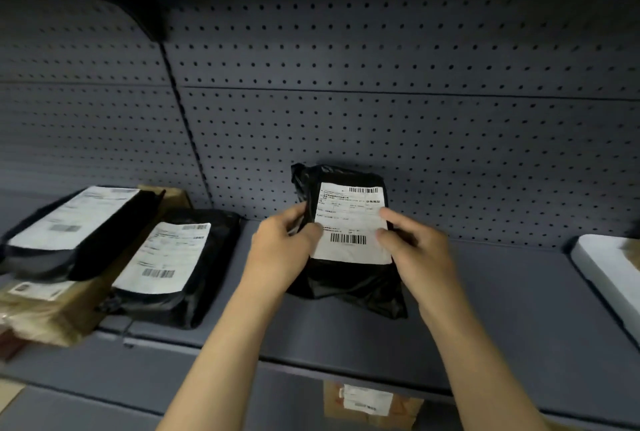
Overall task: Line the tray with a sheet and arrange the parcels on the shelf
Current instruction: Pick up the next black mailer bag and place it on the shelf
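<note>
Gripping a black parcel (349, 278) upright, both hands (349, 240) on shelf (485, 309).

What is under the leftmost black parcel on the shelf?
The leftmost black parcel lies on a brown parcel with a white label; how far the brown parcel runs beneath is covered.

The parcel (346, 240) in the middle is shiny black with a white label (351, 222) that has black stripes and tiny black writing. On the left, two more black parcels (173, 267) have white labels too, and a brown paper parcel (45, 312) lies under them. The shelf (485, 309) is dark blue-grey, and the back wall (381, 101) is the same colour with rows of little dark dots.
</note>
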The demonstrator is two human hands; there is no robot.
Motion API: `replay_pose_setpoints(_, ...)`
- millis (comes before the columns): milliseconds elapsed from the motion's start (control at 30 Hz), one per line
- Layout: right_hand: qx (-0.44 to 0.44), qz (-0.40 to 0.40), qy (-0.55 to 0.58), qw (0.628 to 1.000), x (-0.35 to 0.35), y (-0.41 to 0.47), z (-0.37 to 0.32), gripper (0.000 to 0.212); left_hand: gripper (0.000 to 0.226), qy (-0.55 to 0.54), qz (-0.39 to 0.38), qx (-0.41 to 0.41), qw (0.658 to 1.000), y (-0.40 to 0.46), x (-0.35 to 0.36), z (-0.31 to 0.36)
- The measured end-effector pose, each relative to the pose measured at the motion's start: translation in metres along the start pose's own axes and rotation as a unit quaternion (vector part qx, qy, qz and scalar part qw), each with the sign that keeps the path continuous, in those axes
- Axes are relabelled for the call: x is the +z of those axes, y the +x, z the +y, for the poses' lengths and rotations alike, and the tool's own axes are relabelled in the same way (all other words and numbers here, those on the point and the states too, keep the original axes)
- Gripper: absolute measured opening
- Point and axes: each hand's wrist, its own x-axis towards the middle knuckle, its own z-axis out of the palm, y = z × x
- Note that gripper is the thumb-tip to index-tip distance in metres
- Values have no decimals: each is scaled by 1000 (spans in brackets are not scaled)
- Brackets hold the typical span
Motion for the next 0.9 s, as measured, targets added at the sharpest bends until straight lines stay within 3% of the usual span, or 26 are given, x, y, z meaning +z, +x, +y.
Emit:
replay_pose_setpoints(233, -26, -23, -14, 999, 104, -2, -27, 39, 34, 9, 35, 35, 999, 20, -101, -16)
replay_pose_setpoints(367, -31, -44, -9, 999, 169, -7, -34, 38, 27, 39, 47, 18, 998, 32, -161, -30)
replay_pose_setpoints(500, -22, -64, -7, 998, 224, -13, -31, 39, 35, 73, 54, -3, 996, 42, -207, -48)
replay_pose_setpoints(700, -4, -87, -45, 995, 269, -20, -20, 39, 39, 143, 39, -33, 988, 49, -235, -73)
replay_pose_setpoints(900, -3, -98, -65, 993, 286, -22, -3, 39, 64, 201, 41, -61, 977, 53, -230, -92)
